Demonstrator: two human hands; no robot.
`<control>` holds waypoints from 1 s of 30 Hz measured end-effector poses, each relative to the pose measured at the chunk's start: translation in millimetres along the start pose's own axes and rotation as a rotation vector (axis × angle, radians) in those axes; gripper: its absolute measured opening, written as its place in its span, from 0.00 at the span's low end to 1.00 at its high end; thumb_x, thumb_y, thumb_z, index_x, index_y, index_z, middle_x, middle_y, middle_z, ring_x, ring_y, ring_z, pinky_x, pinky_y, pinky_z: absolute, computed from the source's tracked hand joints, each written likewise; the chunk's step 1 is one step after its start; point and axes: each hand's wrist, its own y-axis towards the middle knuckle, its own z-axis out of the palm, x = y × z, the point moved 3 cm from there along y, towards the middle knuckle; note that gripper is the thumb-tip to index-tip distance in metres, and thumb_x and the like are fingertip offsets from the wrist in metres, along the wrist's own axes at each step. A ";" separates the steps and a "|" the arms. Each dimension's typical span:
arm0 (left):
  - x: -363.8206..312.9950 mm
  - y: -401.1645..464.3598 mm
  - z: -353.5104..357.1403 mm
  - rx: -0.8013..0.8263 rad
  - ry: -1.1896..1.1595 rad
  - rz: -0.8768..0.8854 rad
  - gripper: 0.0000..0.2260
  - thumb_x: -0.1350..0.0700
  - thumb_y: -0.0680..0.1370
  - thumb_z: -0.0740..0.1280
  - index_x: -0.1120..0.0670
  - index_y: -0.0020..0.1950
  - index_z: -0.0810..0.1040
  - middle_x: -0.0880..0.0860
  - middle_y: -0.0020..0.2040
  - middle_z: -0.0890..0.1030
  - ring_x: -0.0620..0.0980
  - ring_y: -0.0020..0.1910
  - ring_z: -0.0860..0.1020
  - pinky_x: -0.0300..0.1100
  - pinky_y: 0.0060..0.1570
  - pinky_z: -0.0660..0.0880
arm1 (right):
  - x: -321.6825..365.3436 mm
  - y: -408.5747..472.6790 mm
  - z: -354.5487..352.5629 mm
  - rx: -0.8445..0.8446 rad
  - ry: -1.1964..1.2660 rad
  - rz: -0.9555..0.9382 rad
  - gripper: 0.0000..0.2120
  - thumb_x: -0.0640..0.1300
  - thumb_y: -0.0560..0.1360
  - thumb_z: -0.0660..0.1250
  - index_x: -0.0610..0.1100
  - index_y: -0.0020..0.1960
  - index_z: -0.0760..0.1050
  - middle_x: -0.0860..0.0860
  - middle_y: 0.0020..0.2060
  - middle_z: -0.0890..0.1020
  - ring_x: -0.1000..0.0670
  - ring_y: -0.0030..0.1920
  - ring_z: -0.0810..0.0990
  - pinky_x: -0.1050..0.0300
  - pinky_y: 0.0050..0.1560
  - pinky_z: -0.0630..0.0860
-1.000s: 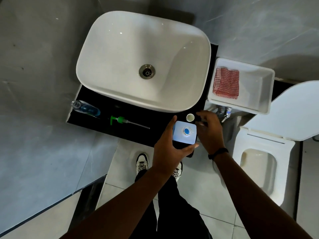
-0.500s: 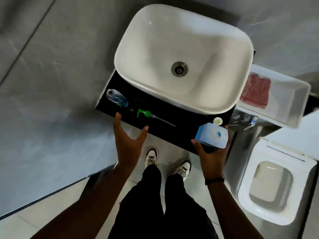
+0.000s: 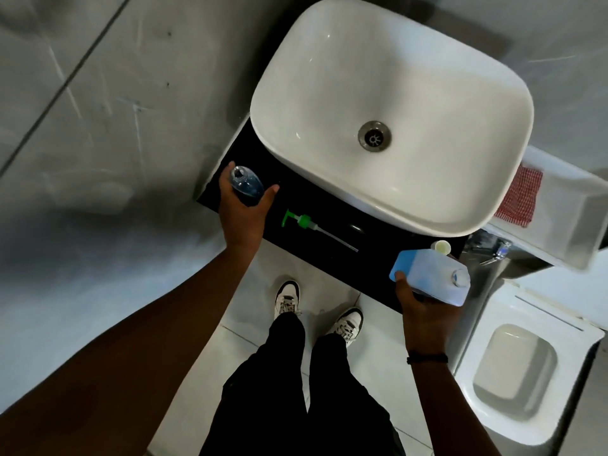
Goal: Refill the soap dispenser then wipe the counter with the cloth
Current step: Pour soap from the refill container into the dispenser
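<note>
Your left hand (image 3: 241,215) has its grip wrapped around the clear, rounded soap dispenser (image 3: 246,184), open-necked with blue liquid inside, at the left end of the glossy black counter (image 3: 371,255). Beside it lies the green plastic pump (image 3: 304,222) with its thin tube. Your right hand (image 3: 424,311) grips the boxy, translucent blue refill bottle (image 3: 429,276) at the counter's right edge, and the red checked cloth (image 3: 519,197) lies in the white bin (image 3: 572,205) farther right.
</note>
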 end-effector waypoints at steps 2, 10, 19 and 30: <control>-0.5 1.4 -1.4 -0.023 0.028 0.022 0.37 0.51 0.73 0.84 0.53 0.78 0.72 0.48 0.68 0.79 0.44 0.66 0.79 0.24 0.57 0.76 | 13.4 -4.6 1.2 0.008 -0.021 -0.031 0.49 0.61 0.61 0.85 0.45 0.74 0.69 0.43 0.66 0.79 0.43 0.67 0.80 0.46 0.62 0.83; -30.1 -14.7 -15.7 0.077 0.035 0.163 0.29 0.50 0.72 0.85 0.53 0.69 0.78 0.50 0.63 0.84 0.43 0.63 0.83 0.39 0.60 0.82 | 100.2 -25.5 9.0 0.077 -0.133 -0.280 0.39 0.55 0.63 0.82 0.53 0.70 0.69 0.66 0.60 0.79 0.64 0.64 0.78 0.70 0.61 0.77; -99.8 -56.3 -8.3 0.338 0.013 0.338 0.30 0.49 0.70 0.86 0.53 0.68 0.79 0.37 0.60 0.82 0.34 0.61 0.81 0.30 0.60 0.78 | 201.3 -17.5 30.5 0.339 -0.265 -0.490 0.39 0.40 0.63 0.85 0.59 0.66 0.71 0.58 0.59 0.80 0.57 0.61 0.81 0.68 0.58 0.77; -128.0 -90.7 11.0 0.515 -0.059 0.296 0.28 0.42 0.72 0.84 0.44 0.66 0.75 0.40 0.55 0.83 0.42 0.57 0.84 0.30 0.53 0.79 | 263.8 18.5 57.8 0.531 -0.794 -0.747 0.35 0.47 0.61 0.80 0.45 0.66 0.73 0.46 0.57 0.79 0.41 0.57 0.78 0.43 0.58 0.78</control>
